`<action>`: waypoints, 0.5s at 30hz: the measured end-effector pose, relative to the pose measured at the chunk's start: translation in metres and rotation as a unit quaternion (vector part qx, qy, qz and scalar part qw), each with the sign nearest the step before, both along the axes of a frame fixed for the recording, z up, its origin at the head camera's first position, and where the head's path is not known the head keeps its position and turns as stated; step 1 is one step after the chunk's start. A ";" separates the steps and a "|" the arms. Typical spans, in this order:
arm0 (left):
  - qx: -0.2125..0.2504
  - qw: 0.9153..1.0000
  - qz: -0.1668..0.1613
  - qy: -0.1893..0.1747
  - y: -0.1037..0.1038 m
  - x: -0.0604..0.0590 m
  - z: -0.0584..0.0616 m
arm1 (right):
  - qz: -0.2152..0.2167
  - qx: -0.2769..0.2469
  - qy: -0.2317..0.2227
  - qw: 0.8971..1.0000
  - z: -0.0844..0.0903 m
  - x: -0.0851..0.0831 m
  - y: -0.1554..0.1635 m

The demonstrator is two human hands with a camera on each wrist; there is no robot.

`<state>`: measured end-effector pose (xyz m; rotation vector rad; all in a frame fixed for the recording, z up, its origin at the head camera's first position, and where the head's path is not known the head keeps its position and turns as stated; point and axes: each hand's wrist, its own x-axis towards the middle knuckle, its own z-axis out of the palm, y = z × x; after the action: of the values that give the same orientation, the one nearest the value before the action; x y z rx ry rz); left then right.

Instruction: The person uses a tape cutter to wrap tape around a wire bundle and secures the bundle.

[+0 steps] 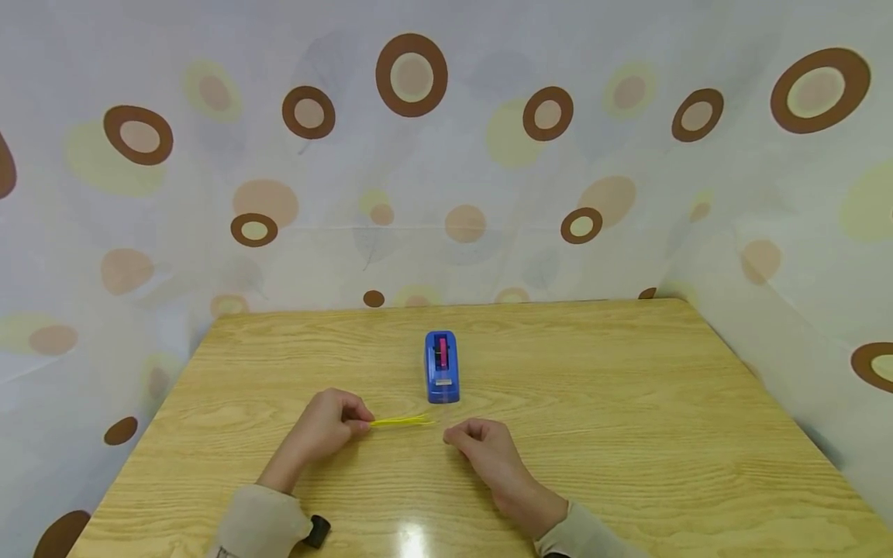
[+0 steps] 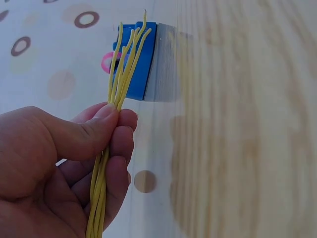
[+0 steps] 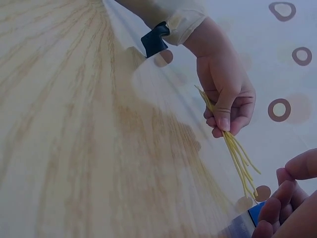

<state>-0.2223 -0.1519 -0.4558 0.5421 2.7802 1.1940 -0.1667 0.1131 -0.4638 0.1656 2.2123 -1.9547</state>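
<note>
In the head view my left hand [image 1: 331,422] pinches a bundle of thin yellow wires [image 1: 401,421] between thumb and fingers, low over the table. The left wrist view shows the wires [image 2: 101,191] running through the palm, their loose ends fanning out above the thumb; one end has a dark tip. My right hand [image 1: 491,457] is close to the right of those ends, apart from them. Its fingers are curled and the thumb meets the index fingertip, with nothing visible between them. A blue tape dispenser [image 1: 443,387] with a pink core stands just beyond both hands.
The wood-grain table [image 1: 628,387] spreads out around the hands. Behind it and at its sides hangs a pale cloth [image 1: 467,271] with brown and beige rings. A black band [image 1: 318,532] sits at the left sleeve cuff [image 1: 261,519].
</note>
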 end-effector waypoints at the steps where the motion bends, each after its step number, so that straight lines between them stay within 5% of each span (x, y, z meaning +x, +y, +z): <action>1: -0.001 1.000 -0.001 0.001 0.001 0.000 0.000 | 0.000 0.001 0.000 1.000 0.000 0.000 0.000; 15: 0.002 1.000 0.002 -0.020 0.017 -0.001 0.001 | 0.001 -0.003 0.006 1.000 0.001 0.002 -0.002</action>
<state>-0.2230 -0.1349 -0.4550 0.5087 2.7471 1.1985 -0.1648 0.1111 -0.4631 0.1504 2.2137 -1.9652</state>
